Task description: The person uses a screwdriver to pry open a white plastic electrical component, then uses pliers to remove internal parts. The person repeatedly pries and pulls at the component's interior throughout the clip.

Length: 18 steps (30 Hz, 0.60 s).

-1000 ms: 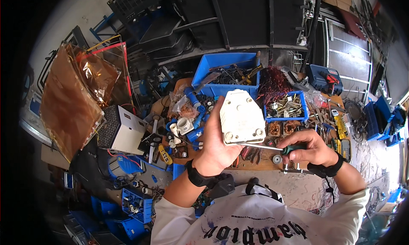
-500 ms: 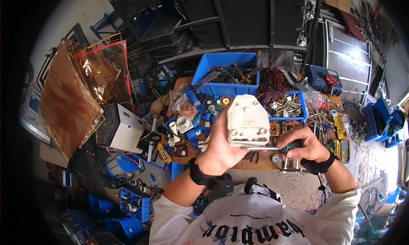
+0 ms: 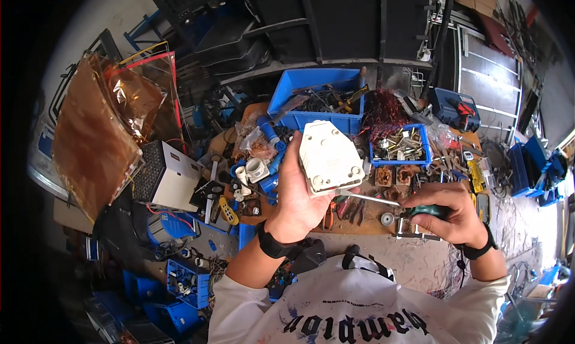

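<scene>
My left hand (image 3: 293, 200) is closed around the left side and bottom of a white plastic housing (image 3: 330, 155), held up above the bench. The housing tapers toward its far end and has round recesses at its corners. In my right hand (image 3: 448, 211) is a screwdriver with a dark green handle (image 3: 430, 211). Its metal shaft (image 3: 374, 198) points left, and the tip meets the near edge of the housing, close to its lower middle. Whether the tip sits inside a gap there, I cannot tell.
Behind the housing stands a blue bin (image 3: 317, 123) of tools; a smaller blue tray (image 3: 400, 161) of metal parts is to its right. Blue and white pipe fittings (image 3: 256, 169) crowd the left. Pliers (image 3: 358, 212) lie near the bench's front edge. Brown sheets (image 3: 96, 146) lean at far left.
The housing has shifted left and turned slightly. My right hand has moved right and a little down, so more of the screwdriver's shaft shows, now slanting up to the housing's near edge.
</scene>
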Tool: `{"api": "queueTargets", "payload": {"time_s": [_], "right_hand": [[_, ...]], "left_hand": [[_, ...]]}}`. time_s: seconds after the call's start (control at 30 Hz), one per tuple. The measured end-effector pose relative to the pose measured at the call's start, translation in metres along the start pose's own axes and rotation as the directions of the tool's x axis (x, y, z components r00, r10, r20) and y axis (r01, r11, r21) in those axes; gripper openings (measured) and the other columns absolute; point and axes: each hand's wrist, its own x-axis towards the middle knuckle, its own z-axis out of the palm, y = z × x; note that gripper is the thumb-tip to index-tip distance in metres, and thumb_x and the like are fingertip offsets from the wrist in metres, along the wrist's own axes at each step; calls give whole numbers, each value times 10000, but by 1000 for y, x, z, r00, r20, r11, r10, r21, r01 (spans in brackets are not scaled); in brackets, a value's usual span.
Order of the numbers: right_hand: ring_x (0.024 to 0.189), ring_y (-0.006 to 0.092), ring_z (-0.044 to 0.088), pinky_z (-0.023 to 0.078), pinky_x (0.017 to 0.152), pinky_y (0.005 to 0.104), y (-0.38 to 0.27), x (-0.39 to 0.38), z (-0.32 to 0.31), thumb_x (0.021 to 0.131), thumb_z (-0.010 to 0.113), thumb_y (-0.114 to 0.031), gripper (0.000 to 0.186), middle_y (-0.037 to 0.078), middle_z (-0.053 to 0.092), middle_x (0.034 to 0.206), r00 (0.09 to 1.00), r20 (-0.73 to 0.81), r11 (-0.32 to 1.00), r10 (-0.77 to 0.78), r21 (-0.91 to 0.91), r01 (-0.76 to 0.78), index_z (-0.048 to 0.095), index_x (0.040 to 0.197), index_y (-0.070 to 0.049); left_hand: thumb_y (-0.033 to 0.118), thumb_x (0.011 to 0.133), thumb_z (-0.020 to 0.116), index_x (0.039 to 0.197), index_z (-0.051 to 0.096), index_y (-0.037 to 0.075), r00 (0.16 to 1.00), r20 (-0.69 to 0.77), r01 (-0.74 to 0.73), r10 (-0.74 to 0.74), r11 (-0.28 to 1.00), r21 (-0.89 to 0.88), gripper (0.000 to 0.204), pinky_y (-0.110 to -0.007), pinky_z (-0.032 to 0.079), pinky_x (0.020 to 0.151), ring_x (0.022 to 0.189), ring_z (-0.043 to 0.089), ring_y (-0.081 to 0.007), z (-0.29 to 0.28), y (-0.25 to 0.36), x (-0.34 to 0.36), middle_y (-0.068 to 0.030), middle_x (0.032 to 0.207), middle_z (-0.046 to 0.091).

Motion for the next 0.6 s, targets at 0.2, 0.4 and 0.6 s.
{"api": "queueTargets", "payload": {"time_s": [0.2, 0.4, 0.6], "right_hand": [[903, 296, 701, 542, 819, 350, -29, 2, -10, 792, 698, 2, 300, 157, 714, 997, 995, 42, 995, 90, -54, -87, 703, 1091, -27], [937, 287, 702, 538, 845, 342, -37, 11, -13, 797, 681, 18, 298, 154, 714, 1012, 985, 97, 988, 141, 51, -147, 689, 1094, -5], [982, 268, 697, 530, 875, 325, -50, 14, -11, 810, 671, 29, 307, 155, 709, 1060, 977, 112, 983, 182, -27, -180, 670, 1117, 16]], "left_hand": [[546, 970, 410, 1229, 591, 139, 999, 6, -48, 49, 999, -11, 515, -496, 589, 677, 916, 695, -288, 4, -2, -1, -104, 1136, 675], [583, 992, 330, 1216, 582, 116, 993, -37, -110, 116, 984, 140, 577, -403, 599, 744, 936, 696, -230, 17, -5, -2, -82, 1078, 683], [563, 980, 367, 1223, 575, 126, 981, -89, -158, 173, 976, 149, 542, -465, 603, 687, 897, 700, -256, 13, -5, -1, -87, 1096, 677]]}}
